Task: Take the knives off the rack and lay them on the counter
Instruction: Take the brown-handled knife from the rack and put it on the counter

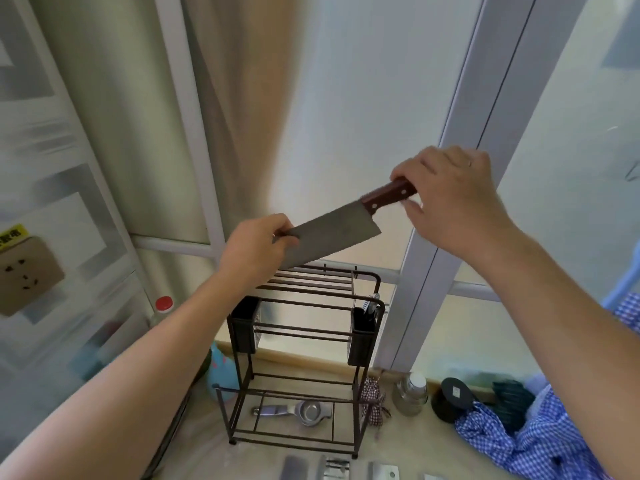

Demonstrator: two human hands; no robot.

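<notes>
A wide cleaver (332, 233) with a reddish-brown wooden handle hangs in the air above the dark wire knife rack (304, 344). My right hand (450, 199) grips the handle's end. My left hand (256, 251) pinches the blade's far tip. The blade slopes down to the left. The rack's top slots look bare; a dark cup on its right side holds small utensils. Flat metal pieces (336, 467), perhaps other knives, lie on the pale counter (214, 445) at the bottom edge, cut off by the frame.
A metal lemon squeezer (298, 410) lies inside the rack's base. A red-capped bottle (162, 306) and a blue item stand left of the rack. A steel flask (410, 393), a black jar (452, 398) and blue checked cloth (540, 441) lie right. A wall socket (24, 271) is at left.
</notes>
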